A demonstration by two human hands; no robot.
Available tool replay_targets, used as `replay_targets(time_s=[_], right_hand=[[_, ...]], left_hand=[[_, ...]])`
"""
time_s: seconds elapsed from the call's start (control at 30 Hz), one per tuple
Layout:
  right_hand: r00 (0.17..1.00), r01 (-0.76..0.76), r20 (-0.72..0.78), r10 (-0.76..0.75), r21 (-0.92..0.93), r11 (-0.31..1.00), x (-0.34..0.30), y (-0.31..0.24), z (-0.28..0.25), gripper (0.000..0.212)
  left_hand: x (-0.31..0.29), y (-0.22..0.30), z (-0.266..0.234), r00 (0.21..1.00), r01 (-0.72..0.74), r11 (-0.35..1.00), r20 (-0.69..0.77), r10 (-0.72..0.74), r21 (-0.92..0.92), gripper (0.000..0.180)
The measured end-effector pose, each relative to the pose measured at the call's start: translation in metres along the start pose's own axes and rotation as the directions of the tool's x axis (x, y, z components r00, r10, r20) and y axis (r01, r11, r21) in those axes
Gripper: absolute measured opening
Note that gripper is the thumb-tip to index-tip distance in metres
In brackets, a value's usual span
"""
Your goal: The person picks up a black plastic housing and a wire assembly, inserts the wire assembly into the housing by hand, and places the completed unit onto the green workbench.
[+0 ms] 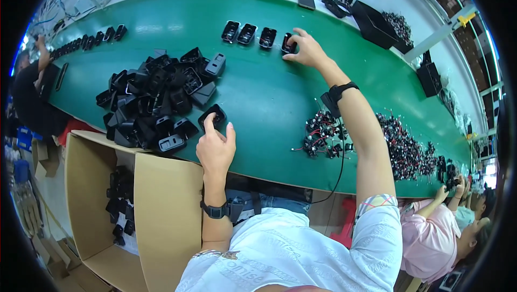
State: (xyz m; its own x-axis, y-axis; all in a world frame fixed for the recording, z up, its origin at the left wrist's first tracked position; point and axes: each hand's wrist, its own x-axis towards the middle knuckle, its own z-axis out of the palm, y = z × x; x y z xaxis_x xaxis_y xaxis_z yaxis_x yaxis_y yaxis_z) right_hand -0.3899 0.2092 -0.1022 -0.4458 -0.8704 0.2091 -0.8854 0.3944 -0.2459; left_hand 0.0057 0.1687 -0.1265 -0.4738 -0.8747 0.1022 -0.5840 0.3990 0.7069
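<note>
My right hand (311, 50) is stretched over the table's far part, thumb and fingers pinching a small open black plastic housing (286, 47). It stands at the right end of a row with three similar black housings (246, 34). Closer to me, my left hand (215, 149) has a finger inside another black housing (217, 113), which sits tilted at the right edge of a big heap of black housings (156, 95). The thumb shows to the right of this housing; the other fingers of my left hand are partly hidden.
Bundles of small wired parts (323, 136) lie right of centre on the green table (258, 84). More wired parts (404, 146) spread beyond my right forearm. An open cardboard box (167, 211) stands at the near left edge. Other people work at both ends; black bins (371, 25) line the back.
</note>
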Motion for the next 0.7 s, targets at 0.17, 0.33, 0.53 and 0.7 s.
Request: replay_targets(time_s=[0.17, 0.33, 0.53, 0.7], right_hand=[[0.969, 0.18, -0.182, -0.17, 0.038, 0.983, -0.072, -0.03, -0.079, 0.037], [0.999, 0.017, -0.045, -0.01, 0.148, 0.989, -0.213, -0.056, -0.16, 0.021], [0.955, -0.292, 0.057, 0.291, 0.0, 0.956, -0.335, -0.058, -0.143, 0.016], [0.967, -0.252, -0.063, 0.246, -0.103, 0.962, -0.335, -0.058, -0.101, 0.025]], left_hand=[[-0.008, 0.002, -0.004, 0.977, -0.204, 0.971, 0.03, 0.209, -0.123, 0.028], [-0.019, 0.018, -0.002, 0.915, -0.369, 0.926, 0.143, 0.377, -0.075, 0.03], [-0.019, 0.028, 0.024, 0.787, -0.531, 0.818, 0.232, 0.572, -0.218, 0.034], [-0.031, 0.041, 0.033, 0.819, -0.428, 0.828, 0.232, 0.525, -0.362, 0.05]])
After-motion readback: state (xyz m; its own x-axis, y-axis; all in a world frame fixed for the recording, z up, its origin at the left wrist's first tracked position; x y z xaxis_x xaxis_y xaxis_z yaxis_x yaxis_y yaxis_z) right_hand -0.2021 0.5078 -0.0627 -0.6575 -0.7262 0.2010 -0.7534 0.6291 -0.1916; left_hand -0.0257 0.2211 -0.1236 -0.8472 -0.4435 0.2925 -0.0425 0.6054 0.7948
